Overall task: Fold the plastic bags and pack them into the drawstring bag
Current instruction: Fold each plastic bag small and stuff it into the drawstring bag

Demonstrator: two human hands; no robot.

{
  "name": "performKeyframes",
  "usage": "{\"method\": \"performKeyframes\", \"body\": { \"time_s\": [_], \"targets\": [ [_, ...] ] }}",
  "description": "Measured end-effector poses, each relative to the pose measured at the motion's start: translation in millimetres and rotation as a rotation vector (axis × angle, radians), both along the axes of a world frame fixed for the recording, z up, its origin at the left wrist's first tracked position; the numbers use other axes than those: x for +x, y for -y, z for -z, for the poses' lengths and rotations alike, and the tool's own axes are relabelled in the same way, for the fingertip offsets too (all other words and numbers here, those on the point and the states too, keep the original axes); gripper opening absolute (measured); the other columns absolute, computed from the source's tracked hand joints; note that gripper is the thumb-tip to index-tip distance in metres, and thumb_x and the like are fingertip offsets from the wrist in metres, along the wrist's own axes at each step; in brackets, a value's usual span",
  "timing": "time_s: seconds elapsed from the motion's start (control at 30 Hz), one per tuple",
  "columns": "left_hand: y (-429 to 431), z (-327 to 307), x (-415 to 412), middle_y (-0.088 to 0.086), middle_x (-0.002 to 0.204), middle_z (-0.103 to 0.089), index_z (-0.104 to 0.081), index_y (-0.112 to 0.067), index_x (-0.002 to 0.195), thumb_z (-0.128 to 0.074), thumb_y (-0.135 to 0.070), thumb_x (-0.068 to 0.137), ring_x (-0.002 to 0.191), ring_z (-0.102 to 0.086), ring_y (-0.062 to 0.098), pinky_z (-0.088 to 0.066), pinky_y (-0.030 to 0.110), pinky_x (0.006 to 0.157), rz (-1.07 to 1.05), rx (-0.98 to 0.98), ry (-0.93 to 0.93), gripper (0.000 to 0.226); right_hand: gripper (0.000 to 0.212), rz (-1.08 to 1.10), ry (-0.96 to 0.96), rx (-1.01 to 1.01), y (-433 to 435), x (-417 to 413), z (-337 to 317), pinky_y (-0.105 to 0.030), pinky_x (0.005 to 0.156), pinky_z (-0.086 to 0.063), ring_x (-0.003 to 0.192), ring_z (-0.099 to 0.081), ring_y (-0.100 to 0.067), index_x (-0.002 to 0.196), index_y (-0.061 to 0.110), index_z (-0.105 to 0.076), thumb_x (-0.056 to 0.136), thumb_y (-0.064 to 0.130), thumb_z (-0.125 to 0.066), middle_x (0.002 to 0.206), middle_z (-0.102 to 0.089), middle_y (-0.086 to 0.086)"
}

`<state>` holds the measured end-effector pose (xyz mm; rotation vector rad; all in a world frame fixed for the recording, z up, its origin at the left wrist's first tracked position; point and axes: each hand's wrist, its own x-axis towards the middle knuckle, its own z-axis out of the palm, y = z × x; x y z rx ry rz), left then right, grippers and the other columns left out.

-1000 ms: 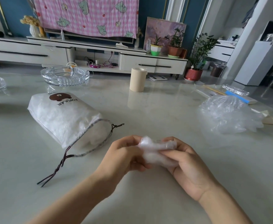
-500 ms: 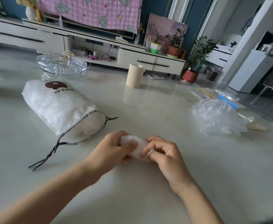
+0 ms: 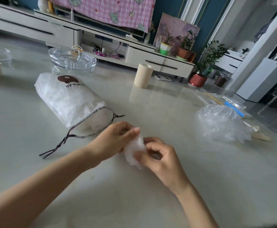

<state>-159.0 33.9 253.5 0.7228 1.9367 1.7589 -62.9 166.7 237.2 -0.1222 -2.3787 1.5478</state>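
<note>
White plastic bag (image 3: 134, 151), crinkly compact wad.

Left hand (image 3: 116, 140) and right hand (image 3: 164, 160) (fingers curled) pinch 1 plastic bag (image 3: 134, 151).

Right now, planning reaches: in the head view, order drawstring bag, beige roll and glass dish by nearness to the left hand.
1. drawstring bag, just beyond the left hand.
2. beige roll, farther, right.
3. glass dish, farthest, left.
</note>
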Motion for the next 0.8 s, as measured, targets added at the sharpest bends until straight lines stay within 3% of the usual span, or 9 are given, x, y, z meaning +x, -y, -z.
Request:
{"method": "performKeyframes", "body": {
  "time_s": [0.13,0.23,0.33,0.4,0.47,0.53,0.6,0.67,0.8],
  "targets": [
    [-6.0,-0.5,10.0,-0.001,0.059,-0.051,-0.057,-0.013,0.083,-0.047,-0.028,0.097,0.046,-0.047,0.009,-0.037,0.017,0.041,0.058,-0.079,0.207,0.023,0.03,-0.031,-0.081,-0.023,-2.8,3.8,-2.6,-0.012,0.095,-0.035,0.114,-0.05,-0.005,0.07,0.01,-0.07,0.063,0.039,-0.073,0.128,-0.054,0.02],
    [-7.7,-0.7,17.5,-0.002,0.057,-0.05,-0.06,-0.009,0.086,-0.042,-0.021,0.099,0.042,-0.041,0.01,-0.031,0.015,0.038,0.123,-0.178,0.144,0.025,0.02,-0.093,-0.089,-0.244,-1.8,5.5,-10.3,-0.018,0.088,-0.046,0.108,-0.061,-0.008,0.074,0.009,-0.074,0.067,0.028,-0.073,0.113,-0.068,0.007],
    [-1.8,2.5,18.4,-0.012,0.058,-0.053,-0.056,-0.016,0.078,-0.046,-0.009,0.092,0.047,-0.045,0.003,-0.036,0.018,0.047,-0.114,-0.226,-0.445,0.019,0.009,0.02,-0.129,-0.365,-3.2,3.5,-9.9,-0.018,0.072,-0.048,0.078,-0.065,-0.01,0.074,0.018,-0.075,0.07,0.025,-0.073,0.082,-0.073,0.001],
    [10.1,-2.4,11.1,-0.006,0.077,-0.058,-0.061,-0.013,0.089,-0.05,-0.012,0.088,0.07,-0.048,0.007,-0.039,0.026,0.066,-0.353,-0.151,-0.901,0.011,0.013,0.069,-0.112,-0.406,-5.4,2.0,-8.4,-0.019,0.069,-0.046,0.074,-0.059,-0.013,0.072,0.019,-0.073,0.07,0.032,-0.073,0.076,-0.068,0.0],
    [23.9,-7.1,-2.8,0.009,0.107,-0.06,-0.06,-0.008,0.107,-0.051,-0.021,0.08,0.102,-0.047,0.023,-0.034,0.035,0.087,-0.507,-0.214,-1.137,0.032,0.009,0.076,-0.08,-0.429,-7.0,1.0,-7.4,-0.022,0.07,-0.045,0.076,-0.057,-0.015,0.072,0.017,-0.072,0.072,0.024,-0.066,0.076,-0.066,-0.003],
    [38.3,-8.7,-21.3,0.018,0.137,-0.046,-0.049,-0.005,0.129,-0.051,-0.029,0.071,0.131,-0.032,0.031,-0.019,0.043,0.108,-0.538,-0.445,-1.115,0.062,0.012,0.069,-0.053,-0.421,-7.2,1.3,-5.7,-0.023,0.073,-0.045,0.079,-0.057,-0.016,0.076,0.014,-0.072,0.071,0.016,-0.061,0.08,-0.066,-0.005],
    [50.8,-7.6,-34.4,0.018,0.153,-0.021,-0.032,-0.007,0.143,-0.05,-0.032,0.069,0.143,-0.008,0.033,-0.002,0.049,0.113,-0.502,-0.663,-0.94,0.08,0.01,0.08,-0.055,-0.342,-6.8,0.7,-2.8,-0.025,0.078,-0.047,0.082,-0.059,-0.015,0.081,0.009,-0.07,0.075,0.011,-0.063,0.084,-0.067,-0.004],
    [59.1,-2.2,-44.8,0.01,0.158,0.001,-0.018,-0.016,0.149,-0.048,-0.033,0.081,0.145,0.006,0.028,0.003,0.051,0.113,-0.452,-0.768,-0.793,0.076,0.011,0.125,-0.088,-0.284,-3.8,-2.2,-1.1,-0.019,0.073,-0.048,0.075,-0.061,-0.009,0.078,0.01,-0.068,0.081,-0.001,-0.067,0.078,-0.069,0.002],
    [58.7,-5.9,-49.0,0.004,0.159,0.003,-0.019,-0.027,0.149,-0.031,-0.037,0.098,0.145,0.008,0.025,0.003,0.049,0.114,-0.432,-0.678,-0.77,0.053,0.033,0.208,-0.138,-0.206,4.7,-13.9,-3.2,-0.012,0.058,-0.044,0.057,-0.054,-0.001,0.076,0.011,-0.051,0.072,-0.016,-0.068,0.069,-0.058,-0.001]
  ]
}}
